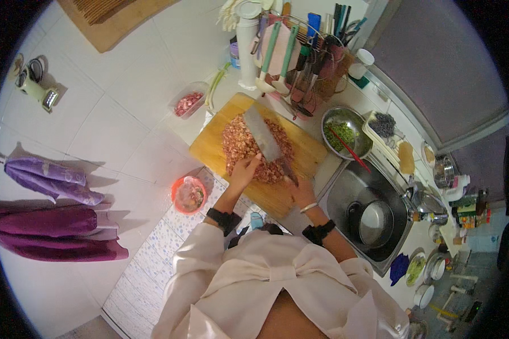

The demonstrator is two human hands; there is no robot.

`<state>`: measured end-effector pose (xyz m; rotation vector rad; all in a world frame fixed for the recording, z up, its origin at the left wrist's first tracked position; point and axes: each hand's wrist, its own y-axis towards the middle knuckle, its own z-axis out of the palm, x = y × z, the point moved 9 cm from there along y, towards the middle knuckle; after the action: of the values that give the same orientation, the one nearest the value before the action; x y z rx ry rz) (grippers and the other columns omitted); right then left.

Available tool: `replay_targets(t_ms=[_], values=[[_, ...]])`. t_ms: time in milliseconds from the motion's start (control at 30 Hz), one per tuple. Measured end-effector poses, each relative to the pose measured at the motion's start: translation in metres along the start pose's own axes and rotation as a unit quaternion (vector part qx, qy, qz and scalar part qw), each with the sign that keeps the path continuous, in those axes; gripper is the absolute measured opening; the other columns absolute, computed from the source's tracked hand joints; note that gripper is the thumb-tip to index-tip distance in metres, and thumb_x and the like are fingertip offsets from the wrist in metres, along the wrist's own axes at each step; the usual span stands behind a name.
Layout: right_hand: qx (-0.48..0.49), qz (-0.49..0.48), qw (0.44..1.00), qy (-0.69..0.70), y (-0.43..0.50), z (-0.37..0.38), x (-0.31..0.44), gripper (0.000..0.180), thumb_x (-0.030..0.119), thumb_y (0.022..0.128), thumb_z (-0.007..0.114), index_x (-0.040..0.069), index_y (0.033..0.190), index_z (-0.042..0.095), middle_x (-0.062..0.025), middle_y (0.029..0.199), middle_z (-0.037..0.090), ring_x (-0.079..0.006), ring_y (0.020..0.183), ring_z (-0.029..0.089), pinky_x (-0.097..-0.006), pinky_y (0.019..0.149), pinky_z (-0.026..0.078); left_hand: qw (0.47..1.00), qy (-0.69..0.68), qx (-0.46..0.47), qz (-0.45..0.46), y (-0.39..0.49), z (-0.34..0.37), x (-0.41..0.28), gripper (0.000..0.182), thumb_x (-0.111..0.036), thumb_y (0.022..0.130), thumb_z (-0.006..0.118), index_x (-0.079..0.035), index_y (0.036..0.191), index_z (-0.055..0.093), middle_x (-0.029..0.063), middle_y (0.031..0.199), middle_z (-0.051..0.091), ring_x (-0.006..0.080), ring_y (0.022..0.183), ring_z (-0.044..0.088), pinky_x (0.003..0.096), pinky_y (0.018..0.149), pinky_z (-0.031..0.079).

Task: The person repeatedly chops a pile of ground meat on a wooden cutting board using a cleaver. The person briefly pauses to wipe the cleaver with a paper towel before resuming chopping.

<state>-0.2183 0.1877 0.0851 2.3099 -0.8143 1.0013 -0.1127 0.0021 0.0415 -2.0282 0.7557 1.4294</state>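
Note:
A wooden cutting board (212,137) lies before me on the counter, with a broad heap of chopped raw meat (237,142) spread over its middle. My right hand (301,191) is closed around the dark handle of a cleaver (263,134). The cleaver's wide metal blade lies across the meat, pointing away from me. My left hand (245,170) is at the near left side of the heap, its fingertips by the blade's lower left edge. Whether those fingers pinch the blade or only touch it or the meat cannot be told.
Right of the board stands a metal bowl (327,117) of chopped greens with red chopsticks (348,148), above a sink (337,199). A plastic container (201,101) of meat and green onions (216,87) lie at the far left. Behind stands a utensil rack (318,63); a red bin (174,193) is below left.

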Motion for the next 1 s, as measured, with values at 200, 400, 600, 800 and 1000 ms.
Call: replay_targets(t_ms=[200,400,600,800,1000], values=[[0.283,0.339,0.890,0.116,-0.019,0.022,-0.103,0.053,0.048,0.088,0.045,-0.001,0.105,0.055,-0.0202,0.093,0.059,-0.0264,0.074,0.059,-0.0355,0.059,0.048,0.961,-0.217,-0.012,-0.172,-0.056,-0.067,0.079,0.040,-0.037,0.089,0.046,-0.003,0.104,0.060,0.0084,0.091,0.064,0.0167,0.080,0.060,0.0274,0.075,0.048],[0.142,0.089,0.985,0.039,0.013,-0.022,-0.023,0.068,0.054,0.090,0.027,0.002,0.133,0.033,-0.0282,0.125,0.042,-0.0316,0.117,0.044,-0.0412,0.098,0.032,0.910,-0.286,-0.140,-0.264,-0.145,-0.164,0.147,0.047,-0.046,0.086,0.046,-0.006,0.107,0.057,0.0055,0.089,0.062,0.0153,0.078,0.059,0.0280,0.074,0.045],[0.396,0.227,0.517,0.724,-0.011,0.070,0.177,0.077,0.057,0.090,0.019,-0.007,0.131,0.030,-0.0267,0.136,0.029,-0.0335,0.129,0.028,-0.0457,0.106,0.022,0.874,-0.374,-0.214,-0.225,-0.245,-0.224,0.167,0.054,-0.049,0.091,0.036,-0.003,0.116,0.051,0.0093,0.097,0.062,0.0187,0.088,0.058,0.0324,0.081,0.045],[0.607,-0.016,0.684,0.405,-0.132,0.240,0.328,0.050,0.037,0.095,0.028,-0.004,0.116,0.047,-0.0221,0.120,0.048,-0.0318,0.119,0.041,-0.0477,0.103,0.027,0.811,-0.389,-0.399,-0.179,-0.452,-0.302,0.214,0.047,-0.041,0.092,0.040,-0.003,0.116,0.052,0.0086,0.098,0.063,0.0150,0.083,0.059,0.0299,0.075,0.047],[0.783,0.005,0.501,0.369,-0.401,0.410,0.511,0.043,0.033,0.095,0.040,0.013,0.056,0.039,-0.0031,0.048,0.041,-0.0185,0.046,0.045,-0.0321,0.054,0.046,0.593,-0.224,-0.755,-0.165,-0.875,-0.343,0.233,0.034,-0.034,0.089,0.049,-0.004,0.099,0.060,0.0060,0.086,0.064,0.0134,0.076,0.060,0.0270,0.070,0.046]])
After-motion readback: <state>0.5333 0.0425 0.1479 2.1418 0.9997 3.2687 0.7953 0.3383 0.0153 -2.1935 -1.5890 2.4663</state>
